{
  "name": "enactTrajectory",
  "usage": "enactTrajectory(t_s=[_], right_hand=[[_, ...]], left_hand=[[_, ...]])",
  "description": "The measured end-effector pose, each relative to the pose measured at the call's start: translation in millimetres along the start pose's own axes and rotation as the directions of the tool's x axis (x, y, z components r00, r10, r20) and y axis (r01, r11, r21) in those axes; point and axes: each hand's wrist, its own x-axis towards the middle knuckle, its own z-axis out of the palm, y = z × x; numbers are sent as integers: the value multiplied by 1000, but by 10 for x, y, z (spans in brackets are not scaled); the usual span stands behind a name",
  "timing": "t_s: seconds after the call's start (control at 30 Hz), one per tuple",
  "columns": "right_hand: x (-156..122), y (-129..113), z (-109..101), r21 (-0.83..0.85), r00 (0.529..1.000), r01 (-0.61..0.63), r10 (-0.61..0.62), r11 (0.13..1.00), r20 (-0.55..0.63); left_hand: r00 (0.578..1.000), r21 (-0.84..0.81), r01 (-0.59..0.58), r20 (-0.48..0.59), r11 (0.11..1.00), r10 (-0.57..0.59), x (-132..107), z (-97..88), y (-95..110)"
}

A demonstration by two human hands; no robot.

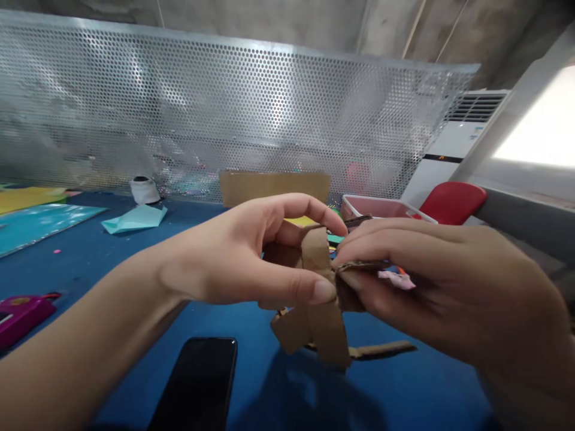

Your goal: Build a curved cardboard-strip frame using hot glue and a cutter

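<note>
My left hand (251, 251) and my right hand (440, 281) meet above the blue table (112, 263), both pinching a folded piece of brown cardboard (317, 299). The left thumb and fingers close round a cardboard strip that loops up and hangs down. My right fingers press together on a dark cardboard flap at its right side. A small pink scrap (398, 279) shows under the right fingers. A thin cardboard strip (381, 349) lies on the table below.
A black phone (200, 380) lies at the near edge. A light blue folded paper (135, 218), teal and yellow sheets (31, 218), a magenta object (22, 314), a cardboard panel (274, 187), a pink tray (381, 208) and a red chair (451, 202) stand before a perforated metal screen (224, 114).
</note>
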Motion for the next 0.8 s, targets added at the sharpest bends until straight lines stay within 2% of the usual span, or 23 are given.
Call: enactTrajectory(t_s=[0.1,0.23,0.43,0.57,0.7,0.77,0.8], right_hand=[[-22,7,-30,40,1000,26,-26,999,15],[-116,-47,-105,-8,994,103,-102,995,43],[-27,-115,-114,-58,983,111,-118,992,-141],[28,-120,-30,-22,972,35,-40,999,-233],[8,-78,26,22,981,-63,66,998,-184],[7,-14,28,16,951,-181,179,983,-250],[12,32,23,37,911,-259,257,965,-322]], left_hand=[[1000,21,-4,-23,1000,5,-7,5,9],[1000,72,-6,-8,997,6,15,44,-11],[990,134,-129,-41,982,136,-14,88,36],[986,165,-149,-53,975,159,-57,85,81],[988,183,-139,-41,973,149,-83,71,85],[991,196,-123,-20,973,130,-83,57,76],[992,205,-123,-14,971,129,-77,47,68]])
